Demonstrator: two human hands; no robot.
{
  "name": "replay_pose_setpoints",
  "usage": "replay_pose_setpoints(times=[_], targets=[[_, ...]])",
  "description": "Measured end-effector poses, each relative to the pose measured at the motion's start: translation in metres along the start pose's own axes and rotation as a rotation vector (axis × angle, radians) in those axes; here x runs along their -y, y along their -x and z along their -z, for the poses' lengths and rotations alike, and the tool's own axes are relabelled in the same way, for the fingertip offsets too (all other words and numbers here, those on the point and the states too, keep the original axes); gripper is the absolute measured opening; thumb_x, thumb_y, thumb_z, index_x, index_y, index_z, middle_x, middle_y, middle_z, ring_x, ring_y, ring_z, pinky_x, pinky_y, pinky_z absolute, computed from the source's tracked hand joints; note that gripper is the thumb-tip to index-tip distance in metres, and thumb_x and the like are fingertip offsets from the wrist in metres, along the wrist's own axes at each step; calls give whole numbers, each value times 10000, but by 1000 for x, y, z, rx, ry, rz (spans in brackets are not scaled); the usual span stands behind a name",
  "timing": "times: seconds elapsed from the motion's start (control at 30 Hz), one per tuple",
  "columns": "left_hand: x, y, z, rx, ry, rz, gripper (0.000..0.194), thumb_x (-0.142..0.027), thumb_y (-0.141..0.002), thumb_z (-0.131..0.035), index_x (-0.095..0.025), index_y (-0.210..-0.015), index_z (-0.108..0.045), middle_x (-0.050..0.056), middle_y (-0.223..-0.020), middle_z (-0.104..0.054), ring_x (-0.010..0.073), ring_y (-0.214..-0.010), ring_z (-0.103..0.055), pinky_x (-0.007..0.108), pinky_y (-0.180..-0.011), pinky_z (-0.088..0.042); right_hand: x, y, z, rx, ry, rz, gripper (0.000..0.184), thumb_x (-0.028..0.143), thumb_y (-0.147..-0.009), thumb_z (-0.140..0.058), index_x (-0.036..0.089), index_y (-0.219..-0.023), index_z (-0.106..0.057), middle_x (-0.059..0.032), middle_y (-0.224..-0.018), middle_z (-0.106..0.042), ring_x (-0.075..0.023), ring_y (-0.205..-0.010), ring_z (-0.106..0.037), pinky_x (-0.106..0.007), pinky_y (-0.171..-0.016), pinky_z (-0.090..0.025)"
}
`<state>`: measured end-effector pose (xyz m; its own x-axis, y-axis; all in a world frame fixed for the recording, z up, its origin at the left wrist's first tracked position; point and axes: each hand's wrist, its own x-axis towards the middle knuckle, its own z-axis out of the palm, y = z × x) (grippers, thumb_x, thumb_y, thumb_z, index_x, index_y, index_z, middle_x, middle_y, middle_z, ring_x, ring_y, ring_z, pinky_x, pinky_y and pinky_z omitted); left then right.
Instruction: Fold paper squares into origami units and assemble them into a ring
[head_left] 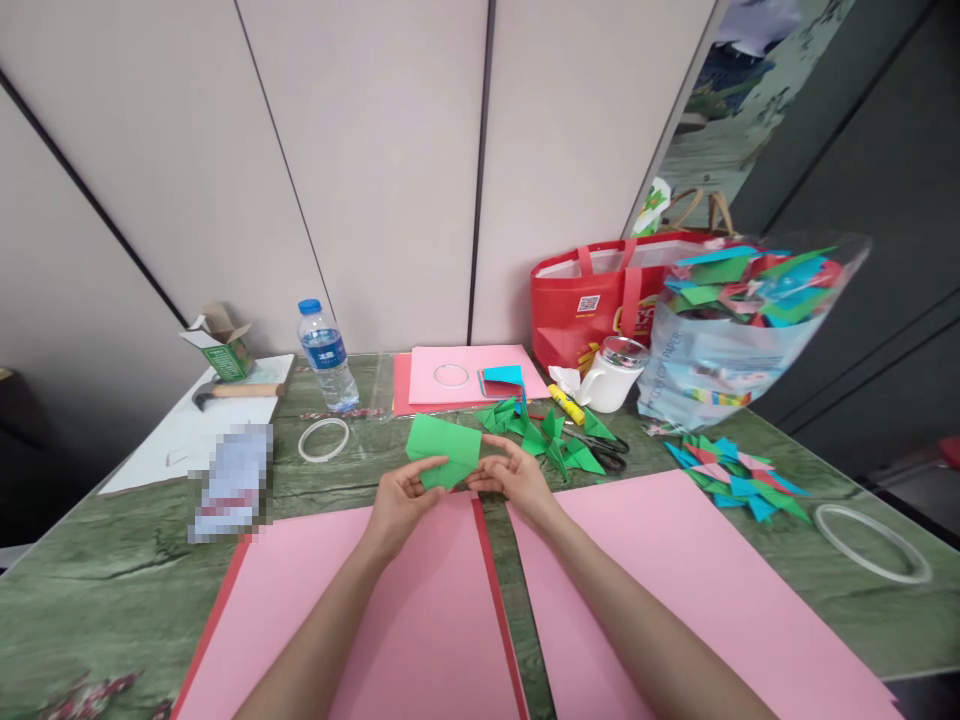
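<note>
A folded piece of green paper (444,438) is held up above the table, with a crease across it. My left hand (401,508) pinches its lower left part between thumb and fingers. At the paper's right edge, my right hand (519,484) grips with bent fingers; its thumb is partly hidden. Large pink sheets lie beneath my arms, one stack (420,600) to the left with a red border showing and another (675,580) to the right. Just beyond my right hand are several folded green paper pieces (553,440) and black-handled scissors (611,452).
A water bottle (328,358), a hammer (247,391) and an opened small box (225,350) stand or lie at the back left. At the right are a white mug (611,378), a red bag (559,320), a plastic bag of folded papers (697,360) and a white ring (874,543).
</note>
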<state>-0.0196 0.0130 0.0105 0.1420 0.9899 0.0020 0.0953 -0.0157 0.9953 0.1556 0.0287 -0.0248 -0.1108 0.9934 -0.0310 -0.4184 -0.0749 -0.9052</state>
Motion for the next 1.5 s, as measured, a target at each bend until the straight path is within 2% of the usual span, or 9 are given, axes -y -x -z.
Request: replay_pose_setpoints(times=[0.13,0.23,0.37,0.53,0.77,0.87,1.03,1.23,1.5], targets=[[-1,1,-1,1,5,-4,398,-243,-565,-698,-121,-943,-667,-94,-419,-268,41,-409,-215,181,-382,-166,-1,1,-1,21,53,-2,601,303,-568,-711,178,-1063,-395,46,-599,-615,-202,-594,-664,-336,-578,-537],[1,1,-3,13,54,10,394,-206,-563,-698,-121,-946,-663,-68,-435,-423,51,-407,-350,171,-387,-266,-2,2,-2,11,91,-7,617,311,-548,-727,176,-1045,-386,50,-581,-611,-202,-570,-661,-330,-567,-534],[6,-2,-2,-2,206,1,441,-175,-568,-693,-132,-1003,-631,43,-749,-670,163,-702,-604,248,-620,-477,-5,3,-5,28,104,-6,528,317,-584,-696,195,-995,-389,66,-562,-588,-196,-582,-661,-323,-573,-536],[8,-5,0,-44,241,-1,455,-188,-576,-681,-123,-1022,-619,90,-912,-684,230,-873,-614,343,-761,-499,-6,0,-4,-28,89,40,466,315,-589,-658,208,-971,-413,81,-554,-569,-179,-573,-644,-339,-591,-535],[11,-5,2,-35,101,-19,362,-161,-605,-596,-125,-961,-653,91,-983,-667,252,-916,-603,348,-748,-499,0,-2,2,-267,103,146,274,424,-689,-572,200,-808,-469,-39,-793,-653,-183,-711,-624,-276,-553,-488],[12,-6,3,-27,5,-57,324,-131,-614,-566,-139,-920,-672,87,-995,-663,249,-929,-593,329,-745,-488,-1,-1,2,-186,187,200,218,346,-665,-613,200,-756,-480,-39,-847,-652,-170,-723,-612,-260,-582,-468],[8,-5,2,-90,31,-100,337,-182,-624,-605,-153,-956,-661,87,-999,-661,241,-940,-582,311,-747,-483,-7,2,0,-29,434,219,89,200,-627,-581,190,-711,-609,-1,-715,-633,-160,-670,-585,-274,-613,-455],[2,-2,-2,-54,187,-28,581,-351,-679,-622,-161,-1210,-484,103,-1089,-617,238,-878,-610,327,-706,-511,-8,3,-2,-116,416,241,167,218,-645,-573,198,-793,-648,-25,-810,-628,-182,-753,-585,-299,-651,-471],[17,-7,4,-70,123,-38,374,-293,-682,-604,-149,-1026,-629,84,-1009,-654,218,-876,-592,274,-684,-472,-10,7,-7,67,408,187,235,145,-646,-530,216,-819,-674,-32,-866,-601,-176,-750,-587,-300,-610,-503]])
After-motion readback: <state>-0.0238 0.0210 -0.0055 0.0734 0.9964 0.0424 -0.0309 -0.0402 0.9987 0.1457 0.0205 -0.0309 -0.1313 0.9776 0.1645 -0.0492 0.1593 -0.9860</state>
